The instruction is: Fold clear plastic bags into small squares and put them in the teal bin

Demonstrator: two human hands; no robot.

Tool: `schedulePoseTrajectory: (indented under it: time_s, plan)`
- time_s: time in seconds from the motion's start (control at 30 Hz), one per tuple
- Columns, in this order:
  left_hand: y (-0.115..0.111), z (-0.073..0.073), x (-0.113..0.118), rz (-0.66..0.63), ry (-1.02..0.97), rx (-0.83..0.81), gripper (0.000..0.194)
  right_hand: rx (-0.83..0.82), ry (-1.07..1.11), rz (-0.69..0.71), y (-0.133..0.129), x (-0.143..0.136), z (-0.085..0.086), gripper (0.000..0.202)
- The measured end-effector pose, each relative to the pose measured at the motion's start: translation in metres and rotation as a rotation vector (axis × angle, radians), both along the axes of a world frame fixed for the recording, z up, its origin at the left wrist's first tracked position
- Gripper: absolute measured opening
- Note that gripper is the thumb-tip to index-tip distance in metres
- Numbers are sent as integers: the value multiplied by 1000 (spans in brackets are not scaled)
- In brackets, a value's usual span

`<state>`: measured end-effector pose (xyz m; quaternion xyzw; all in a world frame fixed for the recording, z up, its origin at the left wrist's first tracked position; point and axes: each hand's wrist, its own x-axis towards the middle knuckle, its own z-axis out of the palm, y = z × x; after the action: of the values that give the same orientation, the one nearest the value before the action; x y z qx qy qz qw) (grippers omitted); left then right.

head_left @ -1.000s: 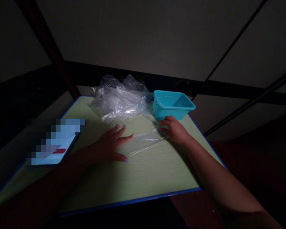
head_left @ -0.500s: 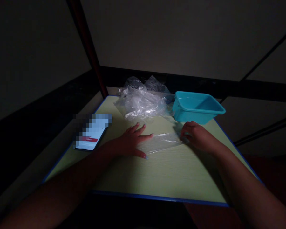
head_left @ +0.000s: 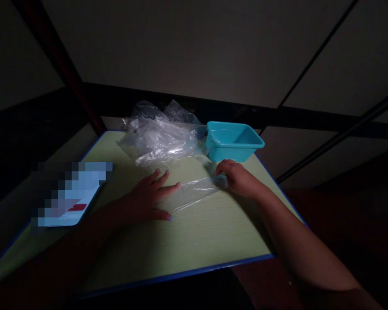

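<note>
Film [head_left: 194,192], one: lying between your hands, long axis running toward 2–3 o'clock from your left hand [head_left: 145,198], spread over one end. Your right hand [head_left: 236,177] is resting curled at the other, pinch indeterminable.

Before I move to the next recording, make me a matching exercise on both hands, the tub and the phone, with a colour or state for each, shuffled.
1. left hand
2. right hand
3. tub
4. phone

A. curled, by the right end of the flat plastic
B. lit screen
C. spread wide
D. turquoise

Pairs: 1-C, 2-A, 3-D, 4-B
</note>
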<state>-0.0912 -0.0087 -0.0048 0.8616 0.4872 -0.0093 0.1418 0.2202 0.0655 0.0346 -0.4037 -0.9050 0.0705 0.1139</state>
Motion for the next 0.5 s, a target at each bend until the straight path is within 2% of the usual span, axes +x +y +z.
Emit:
schedulePoseTrajectory:
  time_s: [0.1,0.27,0.5]
  plan:
    - [0,-1,-1,5,-3,1,97,-33,79,6,-1,-4,-2,40]
    - [1,-3,-1,-7,-37,31,97,-77,70,4,-1,-7,-5,29]
    - [-2,6,4,-2,-33,1,97,-131,55,24,-3,-9,-7,20]
